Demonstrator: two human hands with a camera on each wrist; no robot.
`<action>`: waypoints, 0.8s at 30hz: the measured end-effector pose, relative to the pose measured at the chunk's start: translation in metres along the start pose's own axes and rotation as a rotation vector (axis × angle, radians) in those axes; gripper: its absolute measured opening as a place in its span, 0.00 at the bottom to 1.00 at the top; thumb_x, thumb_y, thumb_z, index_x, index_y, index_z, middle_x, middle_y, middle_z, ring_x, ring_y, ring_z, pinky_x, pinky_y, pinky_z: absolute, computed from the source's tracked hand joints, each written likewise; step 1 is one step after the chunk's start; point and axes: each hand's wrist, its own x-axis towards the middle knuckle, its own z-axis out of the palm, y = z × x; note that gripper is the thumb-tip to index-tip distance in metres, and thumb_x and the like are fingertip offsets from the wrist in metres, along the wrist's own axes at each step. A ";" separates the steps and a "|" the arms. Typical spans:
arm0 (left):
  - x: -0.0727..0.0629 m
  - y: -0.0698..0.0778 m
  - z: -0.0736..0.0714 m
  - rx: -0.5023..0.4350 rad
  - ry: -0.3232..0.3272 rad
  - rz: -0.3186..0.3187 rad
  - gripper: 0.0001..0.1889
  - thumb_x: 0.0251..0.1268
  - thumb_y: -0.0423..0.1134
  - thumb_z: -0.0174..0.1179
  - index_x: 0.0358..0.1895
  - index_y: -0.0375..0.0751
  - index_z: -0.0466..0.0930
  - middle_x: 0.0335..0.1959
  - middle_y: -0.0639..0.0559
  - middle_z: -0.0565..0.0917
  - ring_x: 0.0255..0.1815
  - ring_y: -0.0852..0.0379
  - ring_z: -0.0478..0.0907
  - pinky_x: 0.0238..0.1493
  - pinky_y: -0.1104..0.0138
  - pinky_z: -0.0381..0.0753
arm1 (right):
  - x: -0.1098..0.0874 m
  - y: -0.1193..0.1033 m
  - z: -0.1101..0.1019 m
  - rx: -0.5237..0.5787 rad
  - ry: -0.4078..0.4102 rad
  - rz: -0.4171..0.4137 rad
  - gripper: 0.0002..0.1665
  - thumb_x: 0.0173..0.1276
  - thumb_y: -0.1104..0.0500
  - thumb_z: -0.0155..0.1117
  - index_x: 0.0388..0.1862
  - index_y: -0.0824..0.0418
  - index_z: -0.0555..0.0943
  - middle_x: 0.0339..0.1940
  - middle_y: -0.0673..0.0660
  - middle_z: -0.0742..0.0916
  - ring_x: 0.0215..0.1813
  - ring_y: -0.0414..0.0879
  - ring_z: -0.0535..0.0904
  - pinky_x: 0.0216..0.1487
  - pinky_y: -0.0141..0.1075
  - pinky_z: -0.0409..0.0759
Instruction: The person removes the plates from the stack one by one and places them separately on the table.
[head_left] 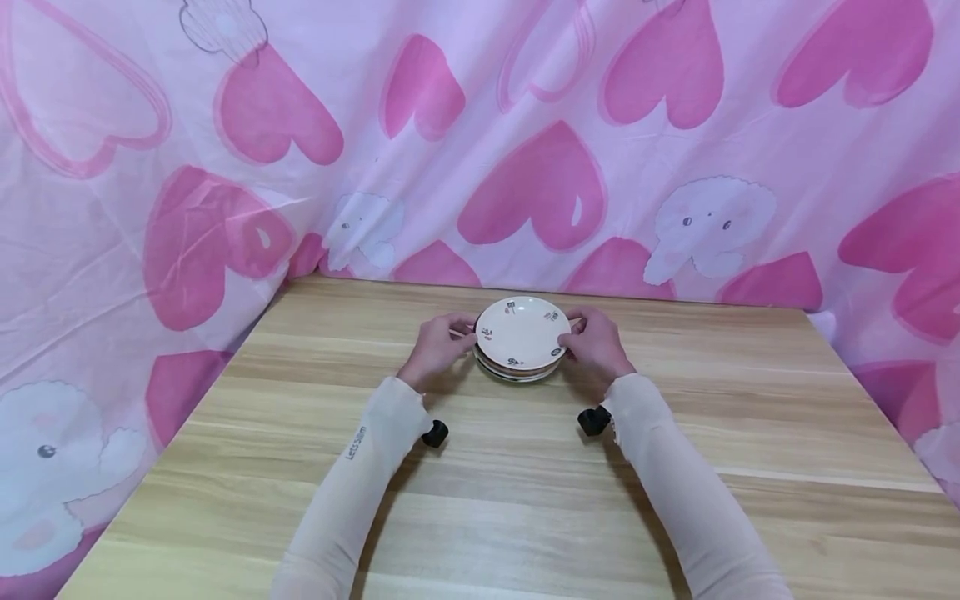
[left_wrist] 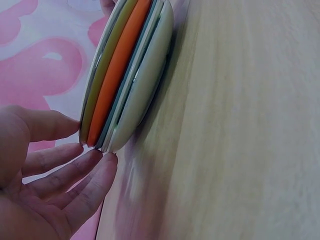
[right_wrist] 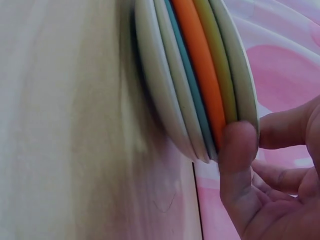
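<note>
- Left black mount [head_left: 435, 433]: carried low over the tabletop [head_left: 495, 508]. It could be knocked if the wrist were dropped; the small clearance would be the cause.
- Left hand [head_left: 438, 343]: the left edge of the stack is gripped by fingertips only, thumb at the uppermost rim, other fingers spread down towards the lower rims. A slip is judged possible, caused by smooth rims and small contact areas.
- Stack of plates [head_left: 517, 377]: located between the two hands, near the far edge of the tabletop. The cream top plate [head_left: 522, 333] is followed downward by olive [right_wrist: 218, 50], orange [left_wrist: 116, 65] and teal [right_wrist: 192, 85] layers, then further cream rims. Contact between base and tabletop cannot be confirmed. If the stack were pushed away, the patterned cloth [head_left: 525, 75] behind could be struck.
- Right hand [head_left: 597, 343]: the right edge is pinched, thumb laid over the upper rims; the lowest cream rims are not seen to be covered by it. If the stack were raised so, lower pieces could be shed or the pile tilted; a higher hold on this side than on the left would be the cause.
- Right black mount [head_left: 594, 421]: likewise held low; same knock risk noted.
</note>
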 end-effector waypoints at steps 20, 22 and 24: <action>0.000 -0.001 -0.004 0.001 -0.038 -0.025 0.20 0.67 0.36 0.63 0.61 0.41 0.79 0.52 0.42 0.86 0.52 0.46 0.85 0.54 0.60 0.86 | 0.000 0.012 -0.021 0.257 -0.132 -0.022 0.32 0.64 0.74 0.52 0.70 0.67 0.71 0.42 0.64 0.76 0.28 0.41 0.81 0.35 0.37 0.89; 0.000 -0.001 -0.004 0.011 -0.040 -0.022 0.20 0.68 0.37 0.63 0.62 0.41 0.79 0.52 0.42 0.86 0.52 0.46 0.85 0.54 0.60 0.87 | -0.002 0.014 -0.024 0.274 -0.136 -0.022 0.32 0.65 0.73 0.51 0.70 0.67 0.71 0.43 0.64 0.76 0.29 0.41 0.81 0.36 0.37 0.89; 0.001 -0.001 -0.004 0.018 -0.039 -0.021 0.20 0.68 0.37 0.63 0.62 0.42 0.79 0.52 0.43 0.87 0.52 0.47 0.85 0.54 0.60 0.86 | -0.003 0.017 -0.028 0.285 -0.135 -0.019 0.32 0.66 0.73 0.51 0.71 0.67 0.70 0.44 0.64 0.76 0.30 0.40 0.81 0.37 0.36 0.89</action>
